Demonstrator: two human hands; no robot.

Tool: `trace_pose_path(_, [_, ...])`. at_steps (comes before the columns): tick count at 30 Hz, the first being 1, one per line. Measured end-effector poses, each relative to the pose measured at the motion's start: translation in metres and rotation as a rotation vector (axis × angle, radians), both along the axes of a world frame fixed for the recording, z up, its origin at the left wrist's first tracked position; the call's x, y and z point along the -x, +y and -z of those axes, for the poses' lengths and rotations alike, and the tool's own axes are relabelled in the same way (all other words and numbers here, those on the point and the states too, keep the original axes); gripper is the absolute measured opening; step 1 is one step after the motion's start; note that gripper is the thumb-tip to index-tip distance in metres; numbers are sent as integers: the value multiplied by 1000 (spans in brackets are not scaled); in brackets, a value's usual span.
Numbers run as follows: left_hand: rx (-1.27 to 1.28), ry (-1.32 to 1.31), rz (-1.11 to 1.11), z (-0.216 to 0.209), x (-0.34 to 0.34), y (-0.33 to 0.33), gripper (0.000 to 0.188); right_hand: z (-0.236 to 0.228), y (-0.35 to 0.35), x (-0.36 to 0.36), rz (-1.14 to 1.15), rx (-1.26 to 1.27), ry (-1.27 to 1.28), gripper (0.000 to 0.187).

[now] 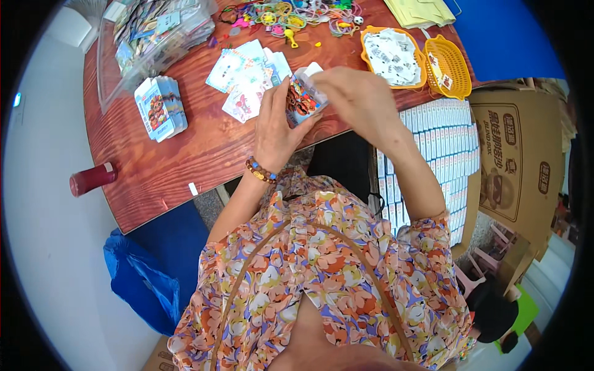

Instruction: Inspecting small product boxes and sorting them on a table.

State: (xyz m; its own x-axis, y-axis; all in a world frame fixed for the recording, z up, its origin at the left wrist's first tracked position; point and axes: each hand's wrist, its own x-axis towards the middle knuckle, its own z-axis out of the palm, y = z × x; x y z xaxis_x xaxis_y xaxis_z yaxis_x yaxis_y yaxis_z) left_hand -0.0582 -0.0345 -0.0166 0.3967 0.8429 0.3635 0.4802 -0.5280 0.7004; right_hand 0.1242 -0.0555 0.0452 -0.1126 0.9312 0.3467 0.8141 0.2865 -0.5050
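Note:
My left hand (276,127) is wrapped round a small printed box (301,102), held tilted above the table's near edge. Cartoon figures in red and brown cover its front, and a pale flap stands up at its top. Over the box's upper end, my right hand (359,99) has its fingers curled and pressed together; whatever they pinch is hidden. Loose printed cards (244,80) lie fanned on the table just beyond my left hand. Farther left sits a stack of flattened boxes (159,108) with similar prints.
A clear plastic bin (114,68) of cards stands far left; colourful trinkets (297,18) lie at the back. White packets fill one yellow basket (365,51), beside another basket (461,83). Rows of small boxes (433,142) fill a carton (520,148) at right. A red cylinder (93,179) sits by the left edge.

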Motion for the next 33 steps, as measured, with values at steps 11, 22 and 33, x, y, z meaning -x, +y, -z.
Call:
trace_pose_path(11, [66, -79, -52, 8, -6, 1, 79, 45, -18, 28, 130, -296, 34, 30])
trace_pose_path(22, [527, -524, 135, 3, 23, 8, 48, 46, -13, 4, -96, 168, 620, 30])
trace_pose_path(33, [600, -547, 260, -9, 40, 9, 33, 51, -7, 8, -285, 202, 919, 17])
